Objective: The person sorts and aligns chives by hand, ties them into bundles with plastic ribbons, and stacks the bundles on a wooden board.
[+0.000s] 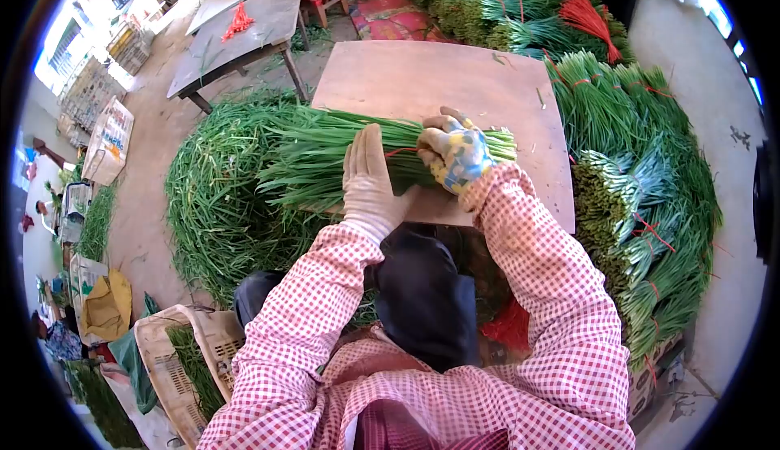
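A bundle of long green stalks (325, 137) lies across a wooden board (439, 68), its pale cut ends to the right and its leaves hanging past the board's left edge. My gloved left hand (370, 178) rests flat against the bundle's middle, fingers extended and pointing away from me. My right hand (457, 151), in a glove with a blue and yellow pattern, is curled over the bundle near the cut ends. A thin red tie (400, 152) shows on the stalks between my hands; its far end is hidden by my right fingers.
A heap of loose greens (223, 198) lies left of the board. Tied bundles (642, 182) are stacked at the right, with red ties (587, 21) on top. A low table (236, 43) stands beyond at the left. A plastic crate (166, 352) sits at lower left.
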`<action>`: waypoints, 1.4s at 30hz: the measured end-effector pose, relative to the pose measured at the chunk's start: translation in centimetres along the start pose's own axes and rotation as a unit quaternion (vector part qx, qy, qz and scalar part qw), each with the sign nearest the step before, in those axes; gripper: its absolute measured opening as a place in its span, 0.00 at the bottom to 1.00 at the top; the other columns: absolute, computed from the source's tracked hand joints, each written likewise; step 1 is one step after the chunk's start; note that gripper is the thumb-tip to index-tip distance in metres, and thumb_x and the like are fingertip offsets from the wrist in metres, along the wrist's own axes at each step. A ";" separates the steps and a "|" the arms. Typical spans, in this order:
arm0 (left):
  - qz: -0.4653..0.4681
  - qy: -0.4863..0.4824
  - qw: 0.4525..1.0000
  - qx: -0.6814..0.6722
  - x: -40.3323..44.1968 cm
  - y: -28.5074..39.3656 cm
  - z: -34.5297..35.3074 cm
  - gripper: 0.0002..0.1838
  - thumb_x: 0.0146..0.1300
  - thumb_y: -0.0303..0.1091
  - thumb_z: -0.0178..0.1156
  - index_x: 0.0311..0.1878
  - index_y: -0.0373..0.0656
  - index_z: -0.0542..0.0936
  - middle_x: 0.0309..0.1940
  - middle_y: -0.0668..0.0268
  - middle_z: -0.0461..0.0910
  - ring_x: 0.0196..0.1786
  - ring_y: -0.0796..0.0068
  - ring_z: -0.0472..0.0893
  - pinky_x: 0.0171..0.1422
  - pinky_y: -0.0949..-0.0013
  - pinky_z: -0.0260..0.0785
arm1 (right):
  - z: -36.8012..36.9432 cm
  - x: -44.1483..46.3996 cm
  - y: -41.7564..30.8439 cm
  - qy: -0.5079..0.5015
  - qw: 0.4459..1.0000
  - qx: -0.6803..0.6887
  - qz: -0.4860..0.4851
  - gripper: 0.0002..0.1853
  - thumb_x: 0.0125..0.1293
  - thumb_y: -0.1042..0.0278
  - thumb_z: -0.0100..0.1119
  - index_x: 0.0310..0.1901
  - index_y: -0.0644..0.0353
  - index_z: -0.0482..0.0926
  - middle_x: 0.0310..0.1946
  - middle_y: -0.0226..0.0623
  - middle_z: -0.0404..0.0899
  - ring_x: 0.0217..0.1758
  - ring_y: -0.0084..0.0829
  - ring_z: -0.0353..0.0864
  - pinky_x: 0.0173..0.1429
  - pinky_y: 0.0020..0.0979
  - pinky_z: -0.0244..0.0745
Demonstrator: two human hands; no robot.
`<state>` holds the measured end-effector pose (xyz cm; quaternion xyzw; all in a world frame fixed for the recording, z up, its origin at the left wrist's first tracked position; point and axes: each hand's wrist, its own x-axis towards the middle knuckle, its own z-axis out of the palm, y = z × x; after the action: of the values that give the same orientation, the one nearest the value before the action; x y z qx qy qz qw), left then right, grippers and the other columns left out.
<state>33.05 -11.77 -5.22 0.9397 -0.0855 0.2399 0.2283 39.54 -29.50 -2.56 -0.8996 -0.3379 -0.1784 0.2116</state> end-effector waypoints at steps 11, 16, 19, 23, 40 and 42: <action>0.143 -0.244 0.943 0.174 4.4 4.2 -0.4 0.58 0.43 0.57 0.71 0.74 0.41 0.53 0.74 0.53 0.53 0.77 0.55 0.49 0.80 0.54 0.36 | -2.2 -3.5 -2.0 0.090 0.852 0.472 0.207 0.07 0.70 0.71 0.53 0.48 0.60 0.71 0.33 0.31 0.78 0.36 0.22 0.78 0.38 0.26 0.76; 0.141 -0.408 0.882 0.189 7.5 5.5 1.3 0.42 0.44 0.48 0.69 0.65 0.47 0.68 0.65 0.62 0.65 0.69 0.66 0.65 0.68 0.58 0.59 | -2.4 -3.4 -3.1 0.161 0.502 0.764 0.372 0.09 0.68 0.76 0.47 0.48 0.57 0.70 0.27 0.29 0.70 0.30 0.23 0.71 0.28 0.23 0.67; 0.088 -0.515 0.825 0.216 9.0 6.5 1.1 0.38 0.45 0.47 0.69 0.63 0.52 0.72 0.66 0.66 0.65 0.69 0.69 0.64 0.66 0.54 0.62 | -3.1 -2.8 -4.2 0.178 0.417 0.780 0.432 0.12 0.62 0.79 0.43 0.46 0.56 0.70 0.21 0.25 0.58 0.21 0.20 0.61 0.21 0.20 0.54; 0.058 -0.464 0.857 0.215 7.8 6.1 1.3 0.43 0.44 0.49 0.71 0.67 0.55 0.69 0.73 0.65 0.57 0.74 0.66 0.58 0.70 0.39 0.52 | -4.5 -2.5 -6.4 0.157 0.535 0.704 0.439 0.08 0.62 0.77 0.46 0.41 0.53 0.70 0.18 0.21 0.55 0.17 0.17 0.52 0.19 0.19 0.49; -0.011 -0.057 0.994 -0.089 7.8 1.3 -11.6 0.35 0.41 0.37 0.76 0.56 0.43 0.74 0.50 0.58 0.81 0.54 0.63 0.80 0.61 0.66 0.70 | -5.2 -9.2 -15.4 -0.086 0.771 0.613 0.148 0.14 0.69 0.70 0.53 0.54 0.64 0.73 0.37 0.29 0.77 0.42 0.22 0.75 0.50 0.25 0.72; -0.114 -0.044 0.912 -0.392 8.1 -2.3 -17.6 0.33 0.46 0.32 0.76 0.57 0.41 0.76 0.50 0.63 0.82 0.52 0.67 0.81 0.59 0.65 0.73 | -5.1 -9.9 -15.6 -0.202 0.807 0.555 0.019 0.16 0.70 0.64 0.55 0.54 0.64 0.75 0.40 0.31 0.77 0.45 0.26 0.76 0.52 0.29 0.72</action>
<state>33.49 -1.89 11.55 0.7877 -0.0750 0.1179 0.6000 20.99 -26.66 1.21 -0.6510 -0.3974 0.2287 0.6049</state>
